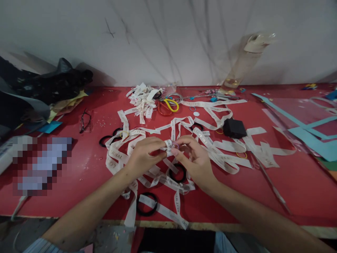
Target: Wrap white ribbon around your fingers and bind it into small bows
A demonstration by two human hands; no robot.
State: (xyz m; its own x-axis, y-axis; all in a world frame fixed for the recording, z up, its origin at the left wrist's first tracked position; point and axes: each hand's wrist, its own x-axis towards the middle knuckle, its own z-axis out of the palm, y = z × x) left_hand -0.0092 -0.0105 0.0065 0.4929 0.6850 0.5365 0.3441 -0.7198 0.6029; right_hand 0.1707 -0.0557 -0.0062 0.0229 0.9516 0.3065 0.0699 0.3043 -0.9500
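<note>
The white printed ribbon (169, 144) is held just above the middle of the red desk (310, 182), its folded end pinched between the fingers of the left hand (144, 153) and the right hand (195, 158), both clamped tight on it. Under the hands lie a black ring (177, 173) and long loose strips (223, 160). Judging by the heap of small tied pieces (142, 100) at the back beside the scissors (168, 105), a batch looks done, while the many loose strips and rings suggest much is left.

Scissors (168, 106), black box (234, 128), glasses (85, 121), bottle (243, 61) by wall.
</note>
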